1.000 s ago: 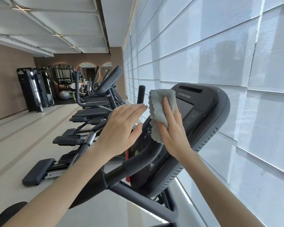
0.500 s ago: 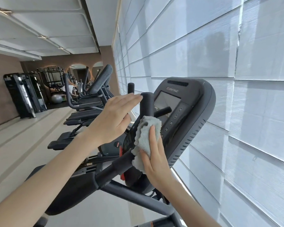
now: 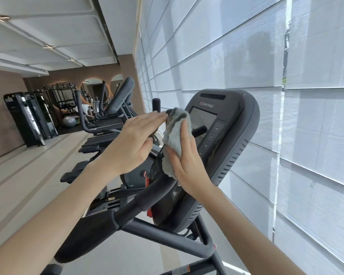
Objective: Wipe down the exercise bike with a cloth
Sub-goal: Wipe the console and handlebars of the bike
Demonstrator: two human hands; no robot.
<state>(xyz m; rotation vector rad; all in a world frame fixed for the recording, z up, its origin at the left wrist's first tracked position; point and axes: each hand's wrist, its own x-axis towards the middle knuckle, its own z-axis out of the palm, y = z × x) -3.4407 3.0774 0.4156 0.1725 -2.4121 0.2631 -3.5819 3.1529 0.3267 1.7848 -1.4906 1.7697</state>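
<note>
A: Through the head camera, is anything holding something else?
B: Only the black rack (image 3: 60, 96) by the far wall. What sits on its shelves is too small to tell. A grey gym ball (image 3: 69, 121) lies on the floor at its foot.
A: Counts?
B: One exercise bike (image 3: 236, 120) up close, one grey cloth (image 3: 176, 132), two bare hands, and two upright grips — the farther grip (image 3: 156, 104) bare, the nearer one wrapped in the cloth.
A: Where is the cloth relative to the hands?
B: It is bunched over the nearer grip, in front of the console screen (image 3: 204, 118). The right hand (image 3: 187, 167) clasps it, fingers laid up its right side and thumb pressing its left. The left hand (image 3: 131, 143) is flat with its fingers straight — the fingertips touch the grip's dark tip at the cloth's upper left edge. The two hands sit close together.
</note>
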